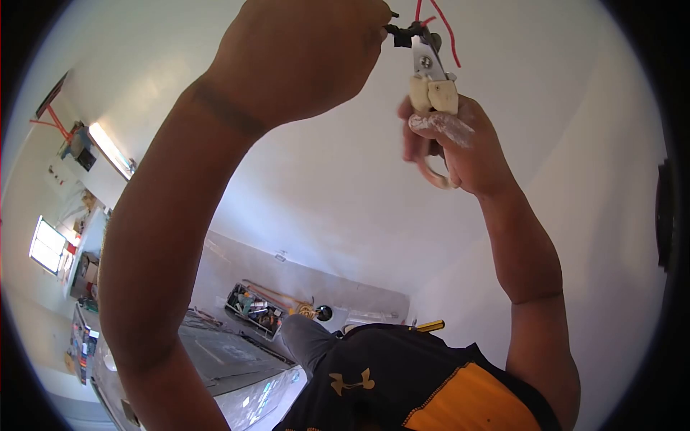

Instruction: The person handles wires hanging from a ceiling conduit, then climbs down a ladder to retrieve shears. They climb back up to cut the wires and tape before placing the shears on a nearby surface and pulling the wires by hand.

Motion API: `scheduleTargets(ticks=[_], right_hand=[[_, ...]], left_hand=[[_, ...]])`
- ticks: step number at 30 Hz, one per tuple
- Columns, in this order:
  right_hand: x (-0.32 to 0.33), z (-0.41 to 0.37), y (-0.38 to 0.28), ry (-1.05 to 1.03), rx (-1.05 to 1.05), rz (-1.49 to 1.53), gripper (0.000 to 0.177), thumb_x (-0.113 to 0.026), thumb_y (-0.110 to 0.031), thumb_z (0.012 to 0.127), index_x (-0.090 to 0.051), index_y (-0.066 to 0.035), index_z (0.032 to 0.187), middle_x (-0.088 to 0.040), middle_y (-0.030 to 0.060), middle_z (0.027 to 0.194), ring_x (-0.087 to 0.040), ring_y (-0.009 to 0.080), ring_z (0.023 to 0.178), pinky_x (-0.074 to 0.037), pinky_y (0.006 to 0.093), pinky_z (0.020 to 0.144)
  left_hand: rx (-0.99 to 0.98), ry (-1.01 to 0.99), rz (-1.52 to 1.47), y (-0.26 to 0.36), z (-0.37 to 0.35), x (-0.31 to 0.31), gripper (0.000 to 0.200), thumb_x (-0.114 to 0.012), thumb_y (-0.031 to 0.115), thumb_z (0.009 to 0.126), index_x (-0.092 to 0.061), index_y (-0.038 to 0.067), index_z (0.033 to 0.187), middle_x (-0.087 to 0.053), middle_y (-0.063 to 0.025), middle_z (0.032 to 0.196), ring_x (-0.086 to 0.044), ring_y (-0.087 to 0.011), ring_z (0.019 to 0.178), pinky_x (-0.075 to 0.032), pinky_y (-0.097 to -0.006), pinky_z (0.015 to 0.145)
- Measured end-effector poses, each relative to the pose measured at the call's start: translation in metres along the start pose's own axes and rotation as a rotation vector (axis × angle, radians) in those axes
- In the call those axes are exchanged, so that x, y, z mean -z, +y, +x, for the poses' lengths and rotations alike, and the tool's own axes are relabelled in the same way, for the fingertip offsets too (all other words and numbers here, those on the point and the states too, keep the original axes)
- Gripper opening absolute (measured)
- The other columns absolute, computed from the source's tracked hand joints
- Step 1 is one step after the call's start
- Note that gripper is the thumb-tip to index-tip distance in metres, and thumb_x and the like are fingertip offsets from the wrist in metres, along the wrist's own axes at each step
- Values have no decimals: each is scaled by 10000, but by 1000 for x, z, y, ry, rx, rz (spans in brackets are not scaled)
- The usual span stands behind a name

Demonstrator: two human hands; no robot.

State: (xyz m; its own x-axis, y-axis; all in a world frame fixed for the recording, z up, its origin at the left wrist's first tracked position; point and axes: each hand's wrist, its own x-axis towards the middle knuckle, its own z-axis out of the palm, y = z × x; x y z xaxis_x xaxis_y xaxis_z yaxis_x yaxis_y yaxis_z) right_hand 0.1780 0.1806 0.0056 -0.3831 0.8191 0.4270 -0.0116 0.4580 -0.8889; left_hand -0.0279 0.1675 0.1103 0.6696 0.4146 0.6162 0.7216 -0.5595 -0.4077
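Red wires point(447, 32) hang at the 12 o'clock edge of the frame as a person works on them overhead with pliers point(425, 65). The right hand point(460, 147) is wrapped round the cream handles and squeezes them together. The dark jaws close on the wire ends just at 9 o'clock of the red strands. The left hand point(309, 57), raised at 9 o'clock of the pliers, is clenched. Its fingertips pinch something small and dark against the jaws, though what it is cannot be made out.

The step looks like gripping or twisting the wire ends. It would go best with the left hand steadying the strands close to the jaws and the pliers square to the wire. Pressure should be firm but stop short of biting through. The fingertips sit very near the jaws and could be nipped.

Far below, at 7 o'clock, an open toolbox point(255, 310) sits on the floor, crammed with mixed tools too small to name. A yellow handle point(431, 325) juts out at 6 o'clock, above the black-and-orange shirt point(402, 388). Whether it sits in a pocket cannot be told.
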Motion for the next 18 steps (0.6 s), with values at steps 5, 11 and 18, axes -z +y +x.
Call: scheduleTargets(ticks=[5, 11, 18], right_hand=[[8, -1, -5, 110, 73, -172, 147, -638, -128, 893, -613, -4, 966, -568, 19, 703, -544, 120, 608, -475, 286, 580], [13, 11, -8, 369, 333, -313, 213, -722, -68, 829, -600, 1, 988, -573, 20, 746, -553, 127, 653, -484, 290, 617], [51, 16, -8, 450, 709, -762, 329, -781, -64, 737, -606, -23, 1013, -646, 59, 849, -613, 181, 711, -509, 312, 657]], left_hand=[[121, -147, -392, 9, 7, 33, 177, -556, 109, 923, -679, 4, 849, -618, -119, 829, -608, -273, 793, -503, -386, 746], [162, -5, -610, -5, 8, 11, 98, -643, 132, 886, -672, 45, 851, -554, -19, 747, -516, -93, 677, -421, -277, 607], [172, -140, -916, -4, 10, 14, 207, -639, 202, 911, -663, 0, 870, -540, -2, 716, -467, -85, 665, -390, -281, 607]])
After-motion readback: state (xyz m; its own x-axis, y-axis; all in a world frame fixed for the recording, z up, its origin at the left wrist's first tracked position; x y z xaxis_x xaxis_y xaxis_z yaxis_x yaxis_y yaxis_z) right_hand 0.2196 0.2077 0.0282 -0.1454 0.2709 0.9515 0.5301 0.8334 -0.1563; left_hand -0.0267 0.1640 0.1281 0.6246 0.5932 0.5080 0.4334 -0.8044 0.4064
